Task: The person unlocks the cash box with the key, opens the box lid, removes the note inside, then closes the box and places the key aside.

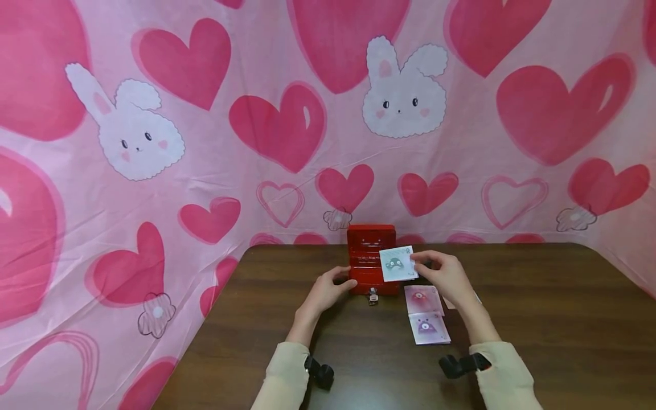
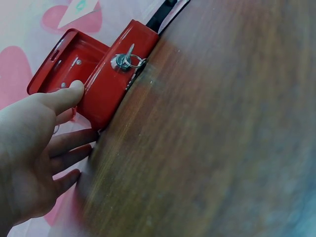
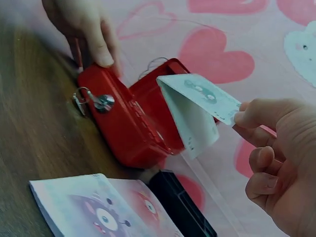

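An open red metal cash box (image 1: 372, 288) stands near the back of the table, with its lid raised at the rear. A key on a ring (image 2: 129, 57) sits in its front lock. My left hand (image 1: 326, 290) holds the box's left side, thumb over the rim and fingers along the outer wall. Between thumb and fingers, my right hand (image 1: 448, 276) pinches a folded paper card (image 3: 197, 94) with a green one-eyed creature on it. The card hangs partly open above the right part of the box.
Right of the box lies a folded card with a red creature (image 1: 421, 297), and nearer me one with a purple creature (image 1: 429, 328). A long black object (image 3: 182, 205) lies beside the box. A pink heart-print cloth (image 1: 287, 142) hangs behind the wooden table (image 1: 369, 364).
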Demonstrator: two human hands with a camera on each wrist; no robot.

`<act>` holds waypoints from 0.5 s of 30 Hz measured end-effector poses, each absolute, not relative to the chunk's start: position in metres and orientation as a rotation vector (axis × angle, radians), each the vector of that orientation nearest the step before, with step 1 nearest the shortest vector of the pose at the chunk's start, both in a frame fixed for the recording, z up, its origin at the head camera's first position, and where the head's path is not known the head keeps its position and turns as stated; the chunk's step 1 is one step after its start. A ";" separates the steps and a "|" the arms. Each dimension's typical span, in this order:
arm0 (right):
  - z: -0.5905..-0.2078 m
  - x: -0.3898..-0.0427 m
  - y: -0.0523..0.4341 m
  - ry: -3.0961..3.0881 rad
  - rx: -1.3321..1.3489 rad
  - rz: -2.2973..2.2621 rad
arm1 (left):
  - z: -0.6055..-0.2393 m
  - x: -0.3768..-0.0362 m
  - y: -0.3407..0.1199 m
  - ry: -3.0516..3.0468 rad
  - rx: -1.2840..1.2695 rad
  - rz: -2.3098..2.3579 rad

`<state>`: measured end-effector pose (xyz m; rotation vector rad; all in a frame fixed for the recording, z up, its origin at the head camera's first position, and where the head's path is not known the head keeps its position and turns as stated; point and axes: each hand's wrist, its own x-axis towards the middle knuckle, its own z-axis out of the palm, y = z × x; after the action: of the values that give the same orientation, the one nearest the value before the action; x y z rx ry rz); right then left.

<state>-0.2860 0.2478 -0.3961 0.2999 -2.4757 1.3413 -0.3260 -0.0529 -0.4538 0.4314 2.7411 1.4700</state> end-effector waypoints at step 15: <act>-0.389 -0.272 0.282 -2.446 0.344 1.324 | -0.453 -0.323 -0.056 2.716 0.444 1.491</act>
<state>-0.2720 0.2822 -0.3892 0.3438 -2.4461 1.3242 -0.3226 -0.0557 -0.4534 0.4444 2.7164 1.4911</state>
